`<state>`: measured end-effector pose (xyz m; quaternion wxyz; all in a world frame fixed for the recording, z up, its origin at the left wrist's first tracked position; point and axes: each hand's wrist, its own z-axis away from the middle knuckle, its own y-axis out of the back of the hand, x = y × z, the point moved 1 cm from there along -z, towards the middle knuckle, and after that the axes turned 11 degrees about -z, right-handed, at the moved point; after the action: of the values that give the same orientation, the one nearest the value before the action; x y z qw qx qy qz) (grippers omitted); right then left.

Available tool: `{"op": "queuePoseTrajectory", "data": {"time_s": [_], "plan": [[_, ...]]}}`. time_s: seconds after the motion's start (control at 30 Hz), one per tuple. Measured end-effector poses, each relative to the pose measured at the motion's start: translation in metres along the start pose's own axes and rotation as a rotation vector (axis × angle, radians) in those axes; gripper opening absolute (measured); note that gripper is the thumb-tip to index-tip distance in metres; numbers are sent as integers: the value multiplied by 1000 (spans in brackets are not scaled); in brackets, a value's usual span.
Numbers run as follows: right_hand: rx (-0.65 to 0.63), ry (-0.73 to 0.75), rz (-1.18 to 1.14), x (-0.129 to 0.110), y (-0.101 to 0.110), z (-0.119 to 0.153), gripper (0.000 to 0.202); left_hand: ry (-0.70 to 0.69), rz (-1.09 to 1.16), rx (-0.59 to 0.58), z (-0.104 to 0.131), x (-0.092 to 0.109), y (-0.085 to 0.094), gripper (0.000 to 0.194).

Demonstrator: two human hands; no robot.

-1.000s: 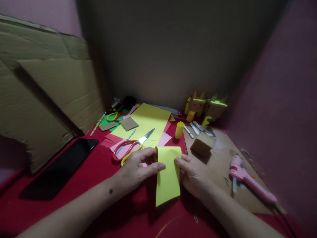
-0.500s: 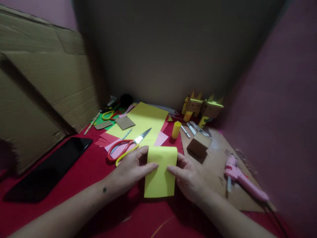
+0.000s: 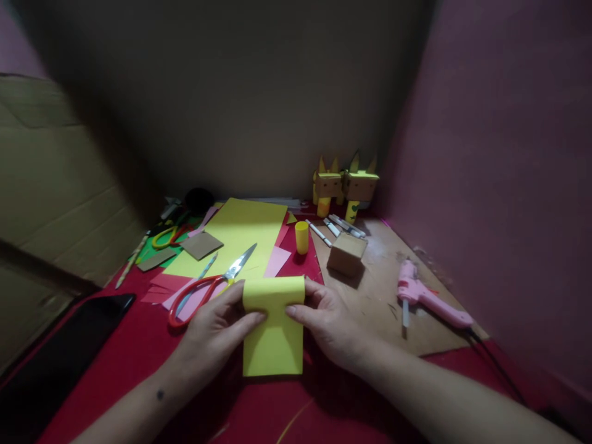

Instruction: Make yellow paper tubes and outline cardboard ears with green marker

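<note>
A strip of yellow paper (image 3: 272, 351) hangs between my two hands near the middle of the view, its top edge curled over. My left hand (image 3: 219, 324) grips its left side, thumb in front and fingers behind. On the right side my right hand (image 3: 328, 314) pinches it in the same way. Scissors with red and yellow handles (image 3: 194, 302) lie just beyond my left hand, blades on a yellow sheet (image 3: 245, 222). Past my right hand stand a small yellow paper tube (image 3: 301, 237) and a small cardboard box (image 3: 347, 254).
A pink glue gun (image 3: 430, 299) lies on a cardboard sheet (image 3: 383, 308) at right, with several markers (image 3: 345, 226) behind. Two cardboard-headed figures (image 3: 361, 187) stand at the back. A dark flat device (image 3: 69, 364) and cardboard panel (image 3: 60, 191) are at left.
The view has turned to the right, so the things on the table appear further left. The top of the yellow strip is curled over further in my hands.
</note>
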<state>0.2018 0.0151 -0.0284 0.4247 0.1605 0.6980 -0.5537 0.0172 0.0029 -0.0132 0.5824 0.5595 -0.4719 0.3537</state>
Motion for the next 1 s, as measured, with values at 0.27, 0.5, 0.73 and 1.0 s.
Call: {"op": "queuePoseTrajectory", "data": {"time_s": [0.27, 0.5, 0.73, 1.0], "plan": [[4, 46, 27, -1, -4, 1, 21, -80, -86, 96, -1, 3, -1, 30], [-1, 66, 67, -4, -8, 4, 21, -141, -117, 145, -1, 4, -2, 23], [30, 71, 64, -3, -6, 4, 26, -181, -181, 146, 0, 4, -1, 20], [38, 40, 8, -1, -6, 2, 24, -218, -286, 181, 2, 8, 0, 13]]}}
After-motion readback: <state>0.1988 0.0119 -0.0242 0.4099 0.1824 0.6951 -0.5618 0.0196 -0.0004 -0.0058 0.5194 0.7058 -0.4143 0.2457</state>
